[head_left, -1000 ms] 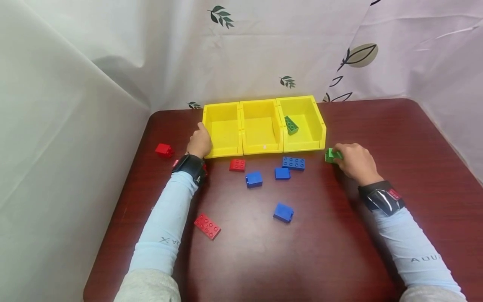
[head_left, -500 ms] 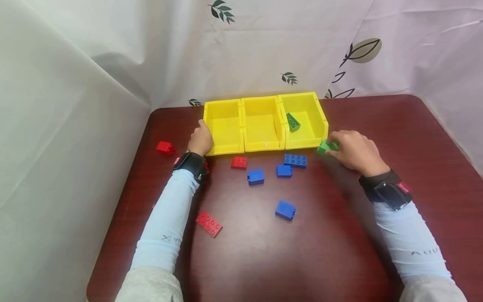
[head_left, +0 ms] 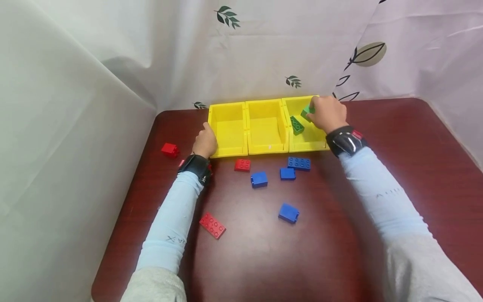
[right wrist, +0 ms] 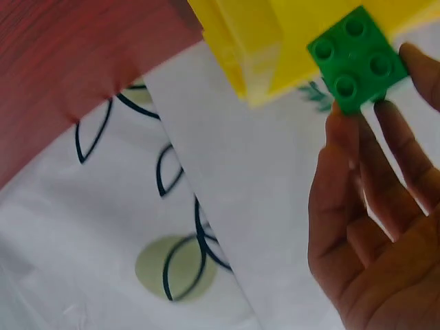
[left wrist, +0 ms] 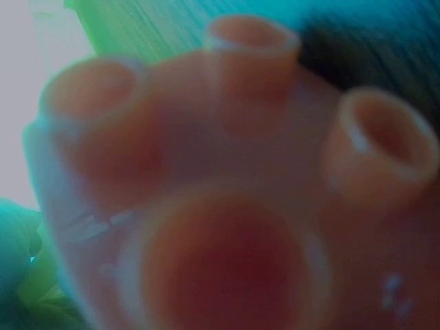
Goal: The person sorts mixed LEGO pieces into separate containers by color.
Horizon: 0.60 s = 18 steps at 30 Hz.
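My right hand (head_left: 330,113) pinches a green brick (right wrist: 359,60) with four-stud top between thumb and fingertips, over the right compartment of the yellow bin (head_left: 268,149). Inside that compartment, a darker green sloped brick (head_left: 297,125) lies against the left wall. My left hand (head_left: 205,141) rests at the bin's left side, touching its wall; its fingertips are hidden, so a grip cannot be made out. Under the left wrist is a red brick (left wrist: 254,165), which fills most of the left wrist view, blurred.
Before the bin lie a small red brick (head_left: 242,165), a long blue brick (head_left: 299,163) and blue bricks (head_left: 287,174), (head_left: 259,179). Nearer are another blue brick (head_left: 289,213) and a long red brick (head_left: 212,225). One red brick (head_left: 170,149) is far left. Cloth (head_left: 256,54) hangs behind.
My right hand has lifted the green brick from the table beside the bin and carried it up and left over the right compartment. The left hand has stayed at the bin's left side.
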Each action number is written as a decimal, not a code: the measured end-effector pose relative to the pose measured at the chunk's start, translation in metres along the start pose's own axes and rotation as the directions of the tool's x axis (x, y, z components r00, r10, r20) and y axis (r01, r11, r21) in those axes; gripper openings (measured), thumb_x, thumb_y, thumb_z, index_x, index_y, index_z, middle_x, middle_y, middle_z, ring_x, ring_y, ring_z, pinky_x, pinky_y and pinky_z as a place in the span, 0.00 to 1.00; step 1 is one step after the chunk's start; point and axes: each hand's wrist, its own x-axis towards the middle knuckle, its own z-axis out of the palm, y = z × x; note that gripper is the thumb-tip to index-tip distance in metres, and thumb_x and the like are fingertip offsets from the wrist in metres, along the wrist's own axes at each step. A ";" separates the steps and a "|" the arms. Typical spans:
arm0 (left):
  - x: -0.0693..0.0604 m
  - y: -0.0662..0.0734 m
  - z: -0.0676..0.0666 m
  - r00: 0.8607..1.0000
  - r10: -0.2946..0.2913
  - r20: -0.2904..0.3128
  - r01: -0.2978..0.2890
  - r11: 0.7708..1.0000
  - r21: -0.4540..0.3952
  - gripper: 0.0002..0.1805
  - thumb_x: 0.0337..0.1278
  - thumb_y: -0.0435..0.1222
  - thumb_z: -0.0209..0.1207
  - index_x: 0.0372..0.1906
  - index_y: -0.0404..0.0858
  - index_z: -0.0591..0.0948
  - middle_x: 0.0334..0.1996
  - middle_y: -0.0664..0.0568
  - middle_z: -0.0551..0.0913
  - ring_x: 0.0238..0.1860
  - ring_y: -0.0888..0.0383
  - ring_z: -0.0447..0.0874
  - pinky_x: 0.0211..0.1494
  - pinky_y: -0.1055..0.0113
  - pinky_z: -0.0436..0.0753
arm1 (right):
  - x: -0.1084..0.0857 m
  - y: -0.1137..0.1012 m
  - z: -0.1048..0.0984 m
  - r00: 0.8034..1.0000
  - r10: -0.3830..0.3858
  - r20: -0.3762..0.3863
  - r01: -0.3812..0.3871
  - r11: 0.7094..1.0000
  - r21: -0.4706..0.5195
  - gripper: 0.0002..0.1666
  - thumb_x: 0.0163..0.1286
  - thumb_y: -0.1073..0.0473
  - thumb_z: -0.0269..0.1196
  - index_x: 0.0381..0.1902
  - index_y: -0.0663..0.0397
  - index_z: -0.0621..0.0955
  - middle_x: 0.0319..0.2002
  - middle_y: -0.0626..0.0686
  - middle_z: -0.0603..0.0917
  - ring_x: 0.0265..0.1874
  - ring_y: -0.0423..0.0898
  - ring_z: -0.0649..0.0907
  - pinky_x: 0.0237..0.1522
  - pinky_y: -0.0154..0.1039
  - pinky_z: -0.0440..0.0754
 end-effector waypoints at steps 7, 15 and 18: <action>-0.001 0.000 0.000 1.000 0.004 0.009 -0.004 1.000 0.008 0.30 0.66 0.32 0.54 0.67 0.34 0.55 0.43 0.37 0.73 0.43 0.41 0.77 0.55 0.49 0.81 | 0.030 -0.006 0.024 0.999 0.038 -0.035 -0.042 0.991 -0.129 0.16 0.67 0.62 0.57 0.48 0.68 0.80 0.37 0.66 0.80 0.34 0.62 0.78 0.37 0.58 0.82; -0.002 -0.002 0.002 1.000 0.016 -0.005 -0.016 1.000 0.000 0.27 0.66 0.32 0.53 0.65 0.34 0.57 0.42 0.37 0.74 0.42 0.41 0.78 0.53 0.49 0.81 | 0.038 -0.009 0.048 0.999 0.028 -0.026 -0.031 0.993 -0.111 0.14 0.67 0.69 0.50 0.42 0.72 0.81 0.38 0.69 0.83 0.37 0.66 0.83 0.39 0.62 0.83; -0.002 -0.001 -0.003 1.000 0.025 -0.012 -0.025 1.000 0.004 0.26 0.67 0.33 0.53 0.64 0.34 0.57 0.43 0.37 0.74 0.42 0.41 0.78 0.53 0.49 0.81 | 0.041 -0.010 0.051 0.999 0.008 -0.037 -0.012 0.993 -0.114 0.15 0.68 0.70 0.49 0.41 0.73 0.81 0.38 0.70 0.82 0.37 0.66 0.84 0.40 0.62 0.83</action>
